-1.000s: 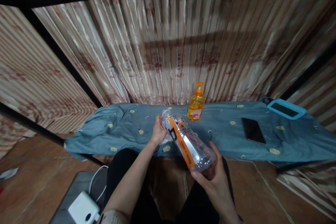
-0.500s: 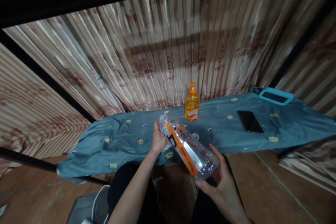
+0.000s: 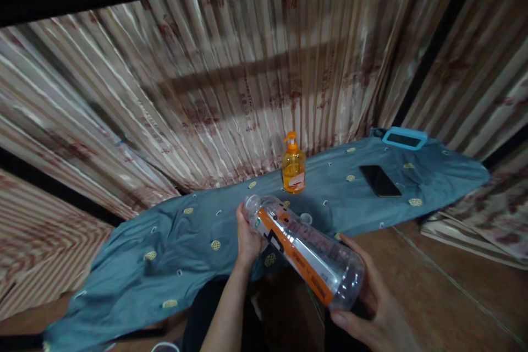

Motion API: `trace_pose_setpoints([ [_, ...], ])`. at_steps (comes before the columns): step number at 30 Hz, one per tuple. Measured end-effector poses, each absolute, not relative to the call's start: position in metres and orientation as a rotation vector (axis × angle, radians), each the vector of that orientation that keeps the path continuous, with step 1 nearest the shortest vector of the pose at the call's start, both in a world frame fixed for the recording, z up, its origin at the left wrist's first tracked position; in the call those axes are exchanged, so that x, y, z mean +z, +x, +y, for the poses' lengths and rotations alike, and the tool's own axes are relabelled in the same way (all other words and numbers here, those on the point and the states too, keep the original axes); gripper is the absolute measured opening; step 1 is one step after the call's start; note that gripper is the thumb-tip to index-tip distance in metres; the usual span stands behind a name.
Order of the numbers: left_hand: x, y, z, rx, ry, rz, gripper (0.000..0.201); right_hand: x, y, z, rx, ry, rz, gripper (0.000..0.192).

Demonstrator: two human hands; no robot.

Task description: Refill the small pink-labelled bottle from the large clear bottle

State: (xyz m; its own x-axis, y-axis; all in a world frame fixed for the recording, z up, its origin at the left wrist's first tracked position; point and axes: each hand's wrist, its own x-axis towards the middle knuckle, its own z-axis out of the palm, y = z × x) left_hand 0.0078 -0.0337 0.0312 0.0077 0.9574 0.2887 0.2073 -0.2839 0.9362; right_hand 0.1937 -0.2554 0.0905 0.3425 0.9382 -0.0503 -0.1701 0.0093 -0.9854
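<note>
A large clear plastic bottle (image 3: 307, 253) with an orange and white label lies tilted between my hands, over the near edge of the cloth-covered table. My left hand (image 3: 248, 239) is closed around its neck end, at the left. At the lower right, my right hand (image 3: 373, 300) grips the bottle's base between thumb and fingers. Just behind the bottle, a small clear cap-like piece (image 3: 306, 218) rests on the cloth. A pump bottle (image 3: 293, 170) of orange liquid stands upright farther back. Part of my left fingers is hidden behind the bottle.
The table wears a blue-grey cloth (image 3: 198, 231) with yellow pineapple prints. A dark phone (image 3: 380, 180) and a light-blue framed object (image 3: 405, 138) lie to the right. Behind hangs a striped curtain (image 3: 231, 93), with a dark frame pole (image 3: 439, 44) at right.
My view has shifted, so the table looks more slanted. The bottle's base and my right hand are now lower and farther right. Both hands keep hold of the bottle.
</note>
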Motion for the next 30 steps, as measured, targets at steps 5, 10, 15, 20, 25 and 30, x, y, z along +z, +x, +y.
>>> trace_pose_setpoints([
  [5, 0.031, 0.009, -0.036, 1.344, 1.576, 1.232, 0.09, 0.1, 0.186, -0.258, 1.027, -1.27, -0.744, 0.12],
  [10, 0.024, 0.011, -0.034, 1.357, 1.584, 1.252, 0.096, 0.102, 0.187, -0.257, 1.008, -1.305, -0.719, 0.116],
  [15, 0.018, 0.011, -0.033, 1.4, 1.578, 1.209, 0.1, 0.094, 0.192, -0.256, 0.973, -1.295, -0.778, 0.104],
  [20, 0.02, 0.01, -0.034, 1.38, 1.565, 1.214, 0.104, 0.082, 0.203, -0.255, 0.931, -1.279, -0.888, 0.096],
  [25, 0.024, 0.012, -0.035, 1.383, 1.58, 1.2, 0.099, 0.081, 0.213, -0.255, 0.943, -1.256, -0.904, 0.093],
  [30, 0.027, 0.012, -0.037, 1.379, 1.581, 1.213, 0.097, 0.082, 0.217, -0.258, 1.007, -1.211, -0.9, 0.093],
])
